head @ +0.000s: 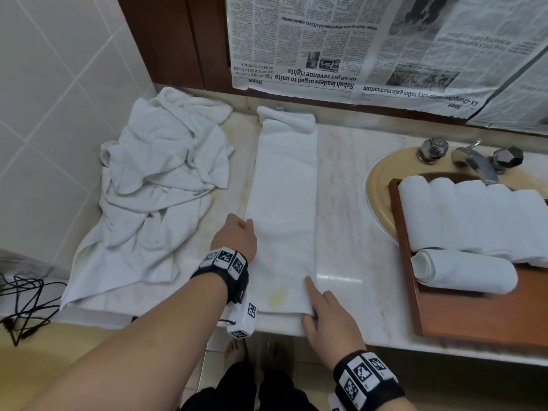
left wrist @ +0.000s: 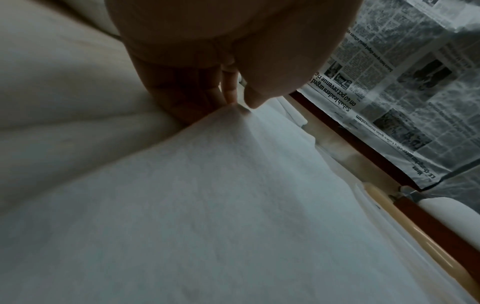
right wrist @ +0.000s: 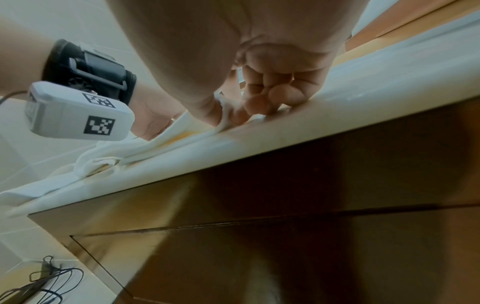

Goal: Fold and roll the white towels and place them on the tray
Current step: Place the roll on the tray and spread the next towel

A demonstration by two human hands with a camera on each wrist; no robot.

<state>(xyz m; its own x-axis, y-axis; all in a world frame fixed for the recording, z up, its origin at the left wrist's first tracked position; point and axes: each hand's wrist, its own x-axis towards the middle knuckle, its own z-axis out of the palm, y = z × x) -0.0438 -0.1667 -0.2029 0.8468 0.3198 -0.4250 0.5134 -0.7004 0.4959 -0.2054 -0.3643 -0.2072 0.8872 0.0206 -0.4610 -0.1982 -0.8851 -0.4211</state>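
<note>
A long folded white towel [head: 284,209] lies as a strip on the marble counter [head: 350,203], running from the back wall to the front edge. My left hand [head: 247,225] pinches its left edge about midway; the left wrist view shows thumb and fingers of this left hand [left wrist: 240,102] lifting a small peak of cloth. My right hand [head: 310,304] grips the near right corner at the counter's edge, with the index finger laid on top and the thumb underneath [right wrist: 228,115]. A wooden tray [head: 474,315] at the right holds several rolled towels [head: 474,215], with one roll [head: 465,271] in front.
A crumpled pile of white towels [head: 160,197] fills the counter's left end by the tiled wall. The tray rests partly over a beige sink [head: 376,185] with a chrome faucet [head: 477,161]. Newspaper [head: 355,48] covers the back wall. Black cables [head: 26,304] lie at the far left.
</note>
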